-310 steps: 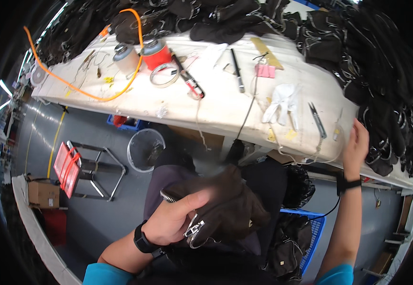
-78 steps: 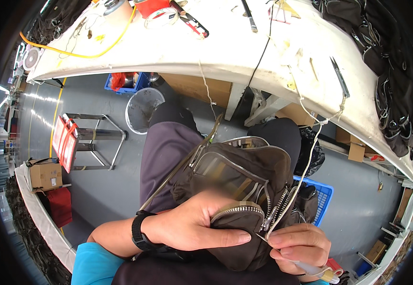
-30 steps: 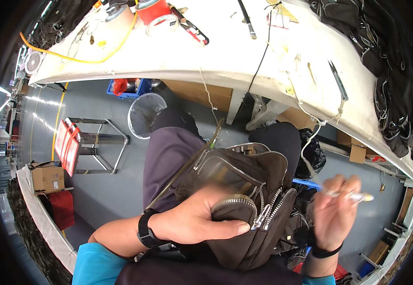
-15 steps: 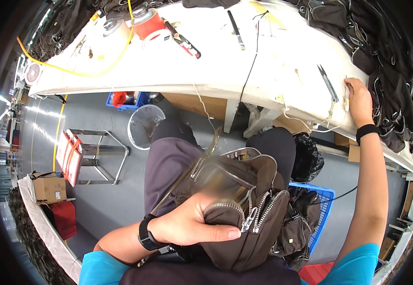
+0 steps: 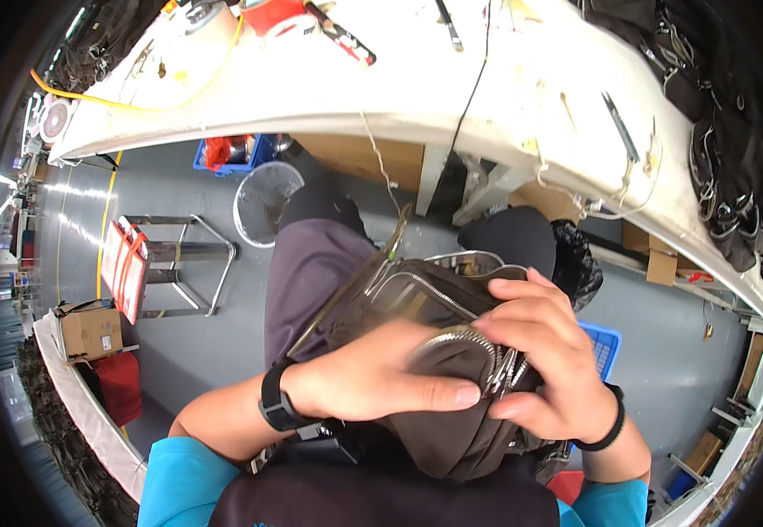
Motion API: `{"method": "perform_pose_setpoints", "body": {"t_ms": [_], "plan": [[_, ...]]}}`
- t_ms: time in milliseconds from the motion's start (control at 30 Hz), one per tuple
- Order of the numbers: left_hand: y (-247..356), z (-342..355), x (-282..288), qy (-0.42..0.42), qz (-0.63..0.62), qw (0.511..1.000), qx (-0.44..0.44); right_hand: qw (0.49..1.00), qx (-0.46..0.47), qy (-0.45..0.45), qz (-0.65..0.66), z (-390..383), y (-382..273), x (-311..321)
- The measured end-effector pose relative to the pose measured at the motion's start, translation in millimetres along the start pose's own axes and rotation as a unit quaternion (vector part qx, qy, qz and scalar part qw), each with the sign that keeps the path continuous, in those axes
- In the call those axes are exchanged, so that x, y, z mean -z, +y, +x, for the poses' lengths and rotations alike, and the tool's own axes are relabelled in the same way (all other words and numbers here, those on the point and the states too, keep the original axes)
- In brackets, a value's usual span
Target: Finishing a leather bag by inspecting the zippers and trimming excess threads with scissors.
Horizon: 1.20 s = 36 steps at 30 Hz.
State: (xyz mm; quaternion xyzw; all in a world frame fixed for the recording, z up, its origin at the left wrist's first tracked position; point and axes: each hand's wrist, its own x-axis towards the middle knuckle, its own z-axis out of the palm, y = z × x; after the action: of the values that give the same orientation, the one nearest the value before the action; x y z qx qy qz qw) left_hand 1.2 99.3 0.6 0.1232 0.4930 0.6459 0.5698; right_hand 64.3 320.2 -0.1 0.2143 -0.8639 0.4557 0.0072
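Observation:
A dark brown bag (image 5: 460, 439) with several silver zippers rests on my lap. My left hand (image 5: 372, 373) is closed on its front pocket, fingers tucked behind the curved zipper and thumb pressed on the outside. Against the bag's right side is my right hand (image 5: 548, 360), its fingers curled over the zipper edges and its thumb lower down by the metal zipper pulls (image 5: 506, 373). Whether a small item is also between the right fingers cannot be seen. The bag's strap (image 5: 329, 303) runs up along my left thigh.
Ahead is a white-covered table (image 5: 311, 97) with a dark slim pointed tool (image 5: 620, 127) tied to a string, a red-handled cutter (image 5: 346, 39) and a yellow hose (image 5: 126, 105). Dark bags (image 5: 733, 176) hang at right. A bin (image 5: 265, 206), stool (image 5: 179, 255) and blue crate (image 5: 605, 347) stand on the floor.
My right hand has come back from the table's right edge to the bag and now grips its right side. My left hand stays on the pocket, and the view has shifted slightly.

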Motion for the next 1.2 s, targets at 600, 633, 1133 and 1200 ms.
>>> {"method": "perform_pose_setpoints", "body": {"t_ms": [600,633,1133,1200], "plan": [[0,34,34,-0.115,-0.176,0.968,0.140,0.780,-0.302,0.109,0.537,-9,65,-32],[0,38,37,-0.105,-0.178,0.970,0.129,0.768,-0.307,0.082,0.556,-9,66,-25],[-6,58,101,-0.089,0.348,0.932,0.044,0.453,-0.390,0.207,0.775,-56,68,-36],[8,48,77,-0.066,0.317,0.946,-0.017,0.451,-0.357,0.188,0.796,-72,72,-29]]}}
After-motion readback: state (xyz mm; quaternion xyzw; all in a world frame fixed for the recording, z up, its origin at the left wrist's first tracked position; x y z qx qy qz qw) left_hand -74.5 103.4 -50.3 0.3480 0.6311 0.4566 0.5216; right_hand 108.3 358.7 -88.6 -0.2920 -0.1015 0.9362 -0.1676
